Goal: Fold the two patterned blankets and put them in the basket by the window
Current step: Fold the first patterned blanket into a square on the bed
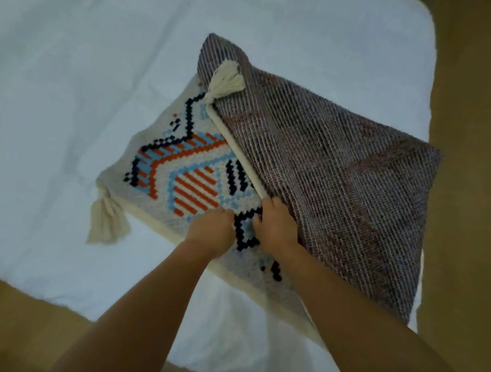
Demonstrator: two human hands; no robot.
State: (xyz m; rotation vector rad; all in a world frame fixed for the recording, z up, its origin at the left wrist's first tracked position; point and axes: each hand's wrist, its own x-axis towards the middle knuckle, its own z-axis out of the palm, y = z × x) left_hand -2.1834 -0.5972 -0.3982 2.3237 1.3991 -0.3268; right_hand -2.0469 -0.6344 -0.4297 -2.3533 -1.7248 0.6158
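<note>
A cream woven blanket [183, 166] with an orange, light-blue and black pattern lies on a white bed. Its right part is folded over, showing the greyish striped underside [337, 190]. One cream tassel [226, 83] rests on the fold near the top, another tassel [107, 222] lies at the left corner. My left hand [211, 229] presses on the patterned face near the blanket's front edge, fingers curled. My right hand [276, 223] sits beside it at the lower end of the folded edge, fingers closed on that cream hem. A second blanket and the basket are not in view.
The white bed sheet [74, 94] spreads to the left and behind the blanket. Brown floor [472, 111] borders the bed on the right, and more of it [21, 330] shows at the lower left.
</note>
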